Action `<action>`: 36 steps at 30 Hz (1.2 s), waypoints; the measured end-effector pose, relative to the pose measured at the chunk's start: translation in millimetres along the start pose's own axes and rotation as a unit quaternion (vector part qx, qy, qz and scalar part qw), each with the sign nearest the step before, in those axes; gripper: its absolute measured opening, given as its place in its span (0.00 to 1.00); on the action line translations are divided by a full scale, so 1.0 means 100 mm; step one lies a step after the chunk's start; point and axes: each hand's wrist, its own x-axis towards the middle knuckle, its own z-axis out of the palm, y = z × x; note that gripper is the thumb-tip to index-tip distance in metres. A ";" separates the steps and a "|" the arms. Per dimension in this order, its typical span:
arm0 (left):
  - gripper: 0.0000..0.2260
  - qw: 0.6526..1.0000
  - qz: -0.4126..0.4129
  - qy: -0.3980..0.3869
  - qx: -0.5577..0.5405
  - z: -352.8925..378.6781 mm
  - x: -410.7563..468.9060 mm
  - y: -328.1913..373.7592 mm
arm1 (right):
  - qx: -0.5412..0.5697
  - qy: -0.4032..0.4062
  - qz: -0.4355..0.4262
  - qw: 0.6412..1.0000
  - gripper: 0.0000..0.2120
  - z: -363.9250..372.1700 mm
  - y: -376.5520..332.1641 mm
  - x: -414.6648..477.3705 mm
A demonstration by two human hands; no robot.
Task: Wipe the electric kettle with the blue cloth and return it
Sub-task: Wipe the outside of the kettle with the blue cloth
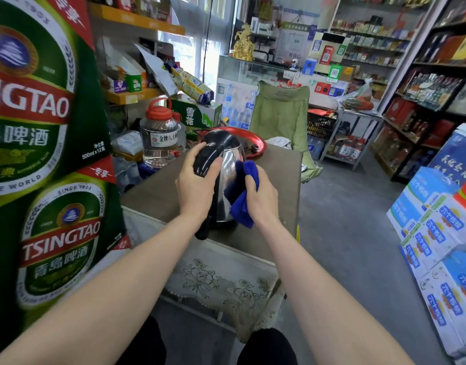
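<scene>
A steel electric kettle (230, 159) with a black lid and black handle stands on the brown table (153, 196) in front of me. My left hand (197, 184) grips the black handle and lid area on its left side. My right hand (262, 197) presses a bunched blue cloth (243, 191) against the kettle's shiny right flank. The lower part of the kettle's wall is partly hidden by the cloth and both hands.
A red round tray (255, 140) lies behind the kettle, a clear jar with a red cap (162, 138) to its left. Stacked green beer cartons (42, 127) stand at the left, a green folding chair (282, 114) beyond the table, blue boxes (437, 233) on the right floor.
</scene>
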 end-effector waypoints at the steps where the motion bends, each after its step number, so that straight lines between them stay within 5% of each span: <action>1: 0.16 1.000 0.004 -0.014 0.007 0.02 -0.02 0.00 | 0.010 0.006 -0.016 1.000 0.17 -0.02 -0.05 0.04; 7: 0.17 0.988 0.025 -0.120 0.097 -0.01 -0.03 -0.01 | 0.076 0.051 -0.051 0.994 0.09 -0.28 -0.35 0.31; 11: 0.18 0.957 0.087 -0.090 0.262 -0.12 0.09 0.14 | 0.090 0.033 -0.129 0.987 0.08 -0.37 -0.62 0.37; 13: 0.15 0.973 0.087 -0.131 0.169 -0.12 0.16 0.36 | 0.068 0.027 -0.191 0.979 0.09 -0.35 -0.76 0.37; 16: 0.18 0.970 -0.081 -0.208 -0.097 -0.08 0.26 0.73 | 0.008 -0.013 -0.285 0.958 0.13 -0.27 -0.94 0.37; 19: 0.10 0.954 -0.163 -0.168 -0.185 -0.11 0.34 0.85 | -0.018 -0.074 -0.319 0.945 0.13 -0.21 -1.05 0.33; 22: 0.07 0.954 -0.179 -0.071 -0.228 -0.22 0.42 0.83 | 0.045 -0.108 -0.254 0.960 0.15 -0.16 -1.03 0.24; 26: 0.08 0.945 -0.193 0.042 -0.261 -0.52 0.60 0.78 | -0.029 0.007 -0.091 0.995 0.14 -0.07 -0.90 0.00; 31: 0.08 0.965 -0.177 0.066 -0.183 -0.79 0.57 0.63 | -0.161 -0.044 0.039 0.985 0.35 0.19 -0.78 -0.31; 36: 0.12 0.979 -0.175 0.070 -0.080 -0.84 0.44 0.39 | -0.091 0.016 0.075 0.993 0.33 0.29 -0.80 -0.22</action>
